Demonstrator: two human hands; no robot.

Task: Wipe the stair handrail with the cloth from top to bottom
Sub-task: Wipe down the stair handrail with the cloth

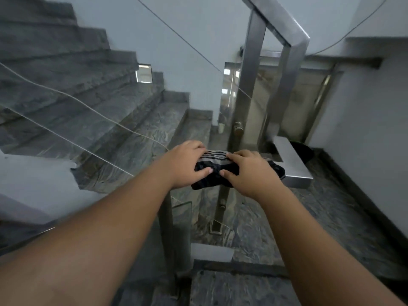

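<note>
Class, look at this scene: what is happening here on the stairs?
A person stands on a stairway, both arms stretched forward. The left hand and right hand press a dark striped cloth together onto the metal handrail, near its squared end. Stone steps lie to the left.

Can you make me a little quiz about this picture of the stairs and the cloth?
1. True or false: only one hand touches the cloth.
2. What colour is the cloth?
A. Black with pale stripes
B. Plain yellow
C. Red with dots
3. Fill in: the handrail is made of shiny ____.

Key:
1. False; the left hand and the right hand both press on it.
2. A
3. metal
</note>
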